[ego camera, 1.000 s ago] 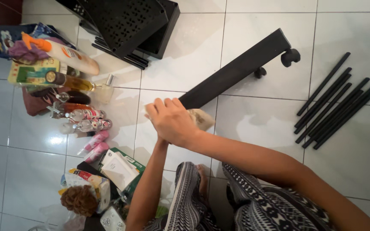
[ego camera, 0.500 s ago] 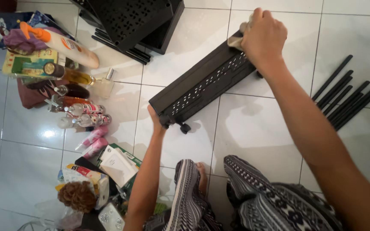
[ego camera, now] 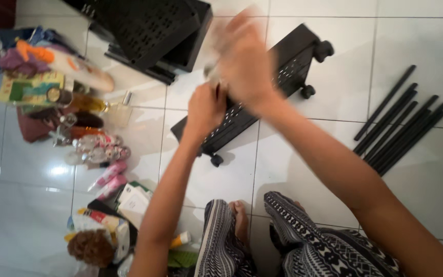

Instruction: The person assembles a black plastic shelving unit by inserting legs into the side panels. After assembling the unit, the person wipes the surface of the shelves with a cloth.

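A long black perforated plastic tray with small caster wheels lies tilted on the white tiled floor. My left hand grips its long edge near the middle. Just above it, my right hand is blurred by motion over the tray's perforated face. It seems closed on a pale cloth, which shows only as a smear. My crossed legs in patterned black-and-white trousers are at the bottom.
Stacked black perforated trays stand at the top, left of centre. Several black rods lie on the floor at right. Bottles, tubes, boxes and bags crowd the left side, down to a pile beside my knee.
My right hand swept from the tray's far wheeled end back toward the middle, close to my left hand. The left hand shifted its grip up along the tray's edge.
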